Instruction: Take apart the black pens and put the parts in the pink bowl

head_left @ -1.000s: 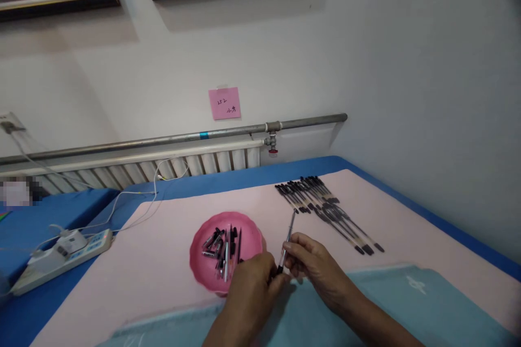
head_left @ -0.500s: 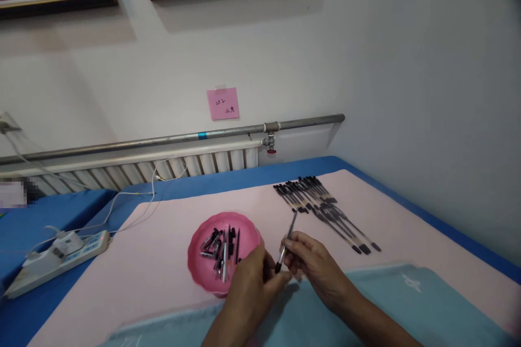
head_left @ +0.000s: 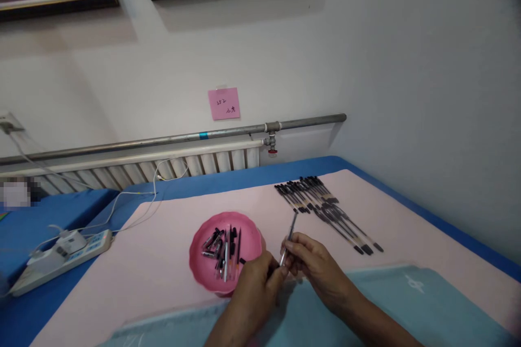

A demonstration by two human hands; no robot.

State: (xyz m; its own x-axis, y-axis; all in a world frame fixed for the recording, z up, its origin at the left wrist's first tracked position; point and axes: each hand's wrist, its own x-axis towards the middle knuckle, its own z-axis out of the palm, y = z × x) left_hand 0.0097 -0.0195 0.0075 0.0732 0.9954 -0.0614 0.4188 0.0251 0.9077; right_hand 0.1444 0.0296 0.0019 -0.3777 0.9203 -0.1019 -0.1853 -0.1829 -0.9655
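My right hand [head_left: 309, 263] pinches a slim pen [head_left: 288, 238] by its lower part, with the pen's far end pointing up and away toward the row of pens. My left hand [head_left: 256, 282] is closed against the pen's near end, fingers pressed together on it. Both hands meet just right of a pink dish [head_left: 203, 268] that holds several loose pen parts [head_left: 223, 249]. A row of several assembled black pens [head_left: 325, 211] lies on the pink cloth beyond my right hand.
A teal cloth [head_left: 386, 303] covers the near table edge over the pink cloth [head_left: 163, 244]. A white power strip [head_left: 61, 257] with cables sits at the left on blue fabric. A radiator [head_left: 163, 165] and pipe run along the back wall.
My left hand has slid in closer to the pen's near end and closed on it. The right hand and pen stay nearly in place.
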